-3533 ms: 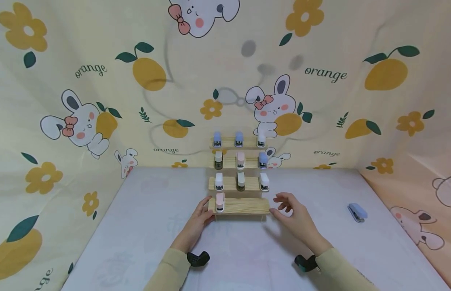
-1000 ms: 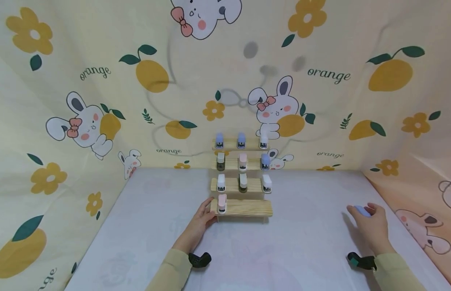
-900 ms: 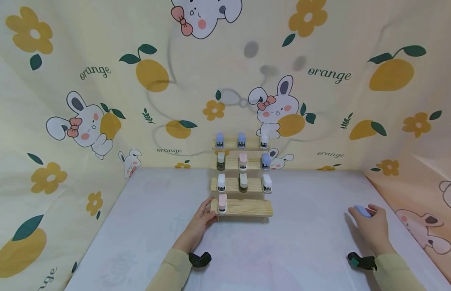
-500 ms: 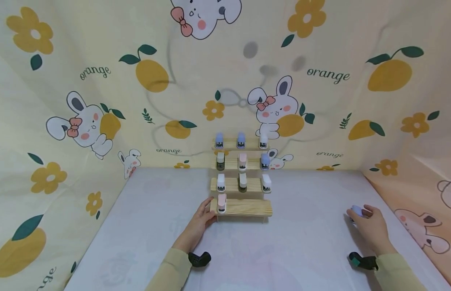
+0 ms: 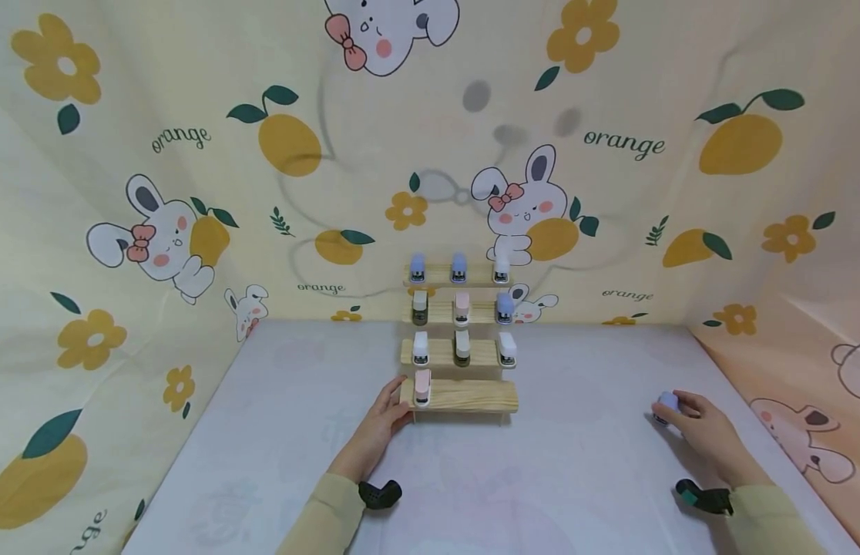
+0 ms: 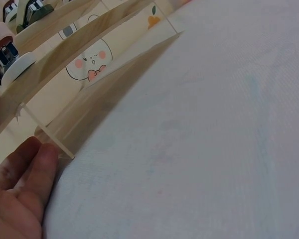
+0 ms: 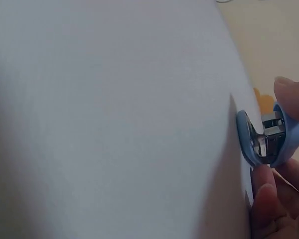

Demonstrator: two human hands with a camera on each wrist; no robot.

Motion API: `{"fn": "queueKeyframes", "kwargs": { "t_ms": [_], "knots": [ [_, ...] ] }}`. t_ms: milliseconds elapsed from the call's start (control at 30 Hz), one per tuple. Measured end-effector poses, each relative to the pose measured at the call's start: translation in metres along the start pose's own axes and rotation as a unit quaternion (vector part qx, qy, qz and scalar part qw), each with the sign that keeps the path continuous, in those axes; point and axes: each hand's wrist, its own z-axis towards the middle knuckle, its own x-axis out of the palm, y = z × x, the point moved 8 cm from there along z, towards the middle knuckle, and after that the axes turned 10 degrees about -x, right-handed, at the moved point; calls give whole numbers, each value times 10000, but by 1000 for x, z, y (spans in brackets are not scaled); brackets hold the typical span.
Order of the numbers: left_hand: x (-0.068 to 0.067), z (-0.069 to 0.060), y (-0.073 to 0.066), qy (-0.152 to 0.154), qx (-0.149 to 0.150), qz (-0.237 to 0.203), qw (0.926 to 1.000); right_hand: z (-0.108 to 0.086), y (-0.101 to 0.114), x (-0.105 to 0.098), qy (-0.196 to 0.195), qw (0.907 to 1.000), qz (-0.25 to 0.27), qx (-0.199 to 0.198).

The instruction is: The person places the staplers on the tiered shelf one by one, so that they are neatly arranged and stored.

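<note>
In the head view, my left hand (image 5: 373,432) grips the left end of a tiered wooden display shelf (image 5: 475,395) at its lowest board. The left wrist view shows the fingers (image 6: 32,167) beside the shelf's clear leg, and a fingertip at the board's end. A pink mini stapler (image 5: 422,387) stands at the left of that board. Far to the right, my right hand (image 5: 707,432) pinches a blue mini stapler (image 7: 292,137) between thumb and fingers, close over the table. Its metal front shows in the right wrist view; part of its body is hidden by the fingers.
Several mini staplers, blue, white, pink and dark green, stand on the upper boards, among them a white one (image 5: 507,349) and a green one (image 5: 461,348). A white cloth covers the table (image 5: 576,478). A printed curtain (image 5: 374,139) rises behind and at both sides.
My right hand has left the shelf's right end and taken hold of the blue stapler at the right. Lately it has shifted slightly left, turning the stapler. The left hand stays at the shelf.
</note>
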Motion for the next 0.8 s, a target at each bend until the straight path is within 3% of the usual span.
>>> {"fn": "queueKeyframes", "kwargs": {
  "t_ms": [233,533,800],
  "knots": [
    [0,2,1,-8,25,2,10000,-2,4,4,-279,9996,-18,-85],
    [-1,1,2,-3,-15,-67,10000,-8,14,15,-251,9993,-244,-101],
    [0,0,0,-22,-72,-41,10000,-17,40,28,-247,9982,-313,-437]
  ]
}}
